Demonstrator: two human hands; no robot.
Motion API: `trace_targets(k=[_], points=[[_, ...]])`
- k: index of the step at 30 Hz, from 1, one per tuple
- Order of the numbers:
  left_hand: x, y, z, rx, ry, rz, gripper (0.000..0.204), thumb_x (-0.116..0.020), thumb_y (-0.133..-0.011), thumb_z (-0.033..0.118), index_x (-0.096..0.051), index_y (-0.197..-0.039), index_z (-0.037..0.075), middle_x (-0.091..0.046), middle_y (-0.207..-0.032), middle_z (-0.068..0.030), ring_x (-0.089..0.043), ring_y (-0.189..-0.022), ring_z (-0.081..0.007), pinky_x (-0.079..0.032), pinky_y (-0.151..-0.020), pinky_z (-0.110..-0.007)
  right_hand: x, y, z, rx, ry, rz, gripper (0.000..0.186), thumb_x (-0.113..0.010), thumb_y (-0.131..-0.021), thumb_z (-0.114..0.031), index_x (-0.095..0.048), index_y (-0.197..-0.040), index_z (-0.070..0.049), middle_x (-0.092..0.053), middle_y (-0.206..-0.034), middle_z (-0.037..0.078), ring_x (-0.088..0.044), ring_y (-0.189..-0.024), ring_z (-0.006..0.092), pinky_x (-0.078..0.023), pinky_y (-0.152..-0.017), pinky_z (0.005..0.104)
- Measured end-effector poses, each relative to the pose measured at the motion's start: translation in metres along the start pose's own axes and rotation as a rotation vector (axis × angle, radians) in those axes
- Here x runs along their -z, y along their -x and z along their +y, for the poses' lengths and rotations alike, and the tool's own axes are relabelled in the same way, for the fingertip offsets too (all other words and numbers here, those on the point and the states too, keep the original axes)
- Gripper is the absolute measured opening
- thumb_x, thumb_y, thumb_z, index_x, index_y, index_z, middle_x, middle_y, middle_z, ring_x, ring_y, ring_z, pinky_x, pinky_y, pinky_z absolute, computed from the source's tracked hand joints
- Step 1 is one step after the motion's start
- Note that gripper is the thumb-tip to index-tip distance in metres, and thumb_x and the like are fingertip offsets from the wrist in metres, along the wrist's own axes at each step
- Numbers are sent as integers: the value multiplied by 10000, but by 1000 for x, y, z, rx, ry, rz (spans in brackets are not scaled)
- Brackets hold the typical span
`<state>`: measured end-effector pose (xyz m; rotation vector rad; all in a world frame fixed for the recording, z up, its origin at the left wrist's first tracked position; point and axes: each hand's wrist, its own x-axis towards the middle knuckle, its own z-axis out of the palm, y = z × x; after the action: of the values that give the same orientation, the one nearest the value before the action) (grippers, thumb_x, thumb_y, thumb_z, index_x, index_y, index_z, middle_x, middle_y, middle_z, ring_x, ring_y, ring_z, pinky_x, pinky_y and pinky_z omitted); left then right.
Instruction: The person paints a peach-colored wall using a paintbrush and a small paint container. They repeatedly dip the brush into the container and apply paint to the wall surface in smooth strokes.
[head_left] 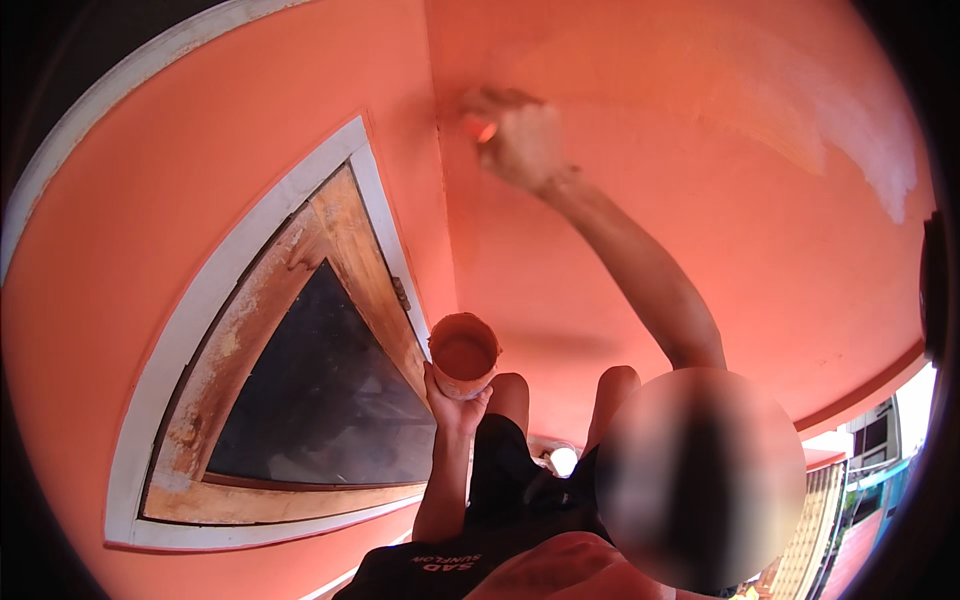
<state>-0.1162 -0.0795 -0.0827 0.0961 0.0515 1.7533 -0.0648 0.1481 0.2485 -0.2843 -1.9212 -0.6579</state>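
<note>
My left hand [457,403] holds up a small round paint container [465,352] from below, its fingers around the base. Orange-red paint coats its rim and inside, and the open top shows. My right arm is raised, with my right hand [528,145] close to the orange-red wall [640,230], just right of the inside corner. That hand is closed and smeared by motion. A bright orange piece of what looks like a paintbrush [482,130] shows at its fingers; the bristles are too blurred to make out.
To the left, a white-framed window or door [385,205] with a worn wooden sash [345,215] and dark glass adjoins the corner. A pale, whitish patch [880,170] marks the wall at the upper right. Buildings and a fence [805,530] appear outside at the lower right.
</note>
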Motion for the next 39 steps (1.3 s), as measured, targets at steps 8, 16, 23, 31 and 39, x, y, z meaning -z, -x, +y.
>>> trace_targets(k=[8, 16, 23, 31, 39], points=[[4, 0, -1, 28, 34, 12, 732, -473, -978, 698, -453, -1480, 165, -581, -1372, -175, -662, -1057, -333, -551, -570, -363, 93, -52, 96, -9, 376, 591, 329, -714, -866, -68, -685, -1188, -127, -718, -1058, 121, -672, -852, 319, -552, -646, 402], [0, 0, -7, 28, 48, -37, 751, -484, -968, 699, -448, -1484, 155, -572, -1380, -189, -654, -1076, -365, -544, -570, -359, -23, 15, -25, 205, 121, -168, 293, -715, -805, -125, -682, -1095, -153, -668, -1020, 64, -691, -933, 287, -587, -594, 408], [-8, 13, -4, 39, -4, -53, 745, -485, -986, 632, -446, -1481, 76, -561, -1346, -195, -629, -1117, -365, -558, -593, -329, 48, -10, 67, -320, -117, 224, 136, -600, -921, -96, -717, -985, -125, -737, -920, 40, -687, -654, 269, -486, -500, 383], [-3, 5, -5, 43, -12, -74, 735, -500, -986, 613, -447, -1482, 74, -565, -1351, -185, -625, -1142, -366, -562, -602, -335, 143, -3, 121, -155, 517, 902, 169, -637, -904, -20, -707, -1041, -88, -703, -900, 45, -665, -728, 247, -520, -608, 358], [-25, 5, -20, 108, -43, -56, 742, -556, -937, 602, -472, -1449, 72, -591, -1301, -156, -625, -1082, -350, -549, -591, -317, -8, 11, -29, 114, 65, -315, 188, -729, -847, -220, -651, -996, -136, -687, -1023, 91, -706, -883, 312, -590, -624, 431]])
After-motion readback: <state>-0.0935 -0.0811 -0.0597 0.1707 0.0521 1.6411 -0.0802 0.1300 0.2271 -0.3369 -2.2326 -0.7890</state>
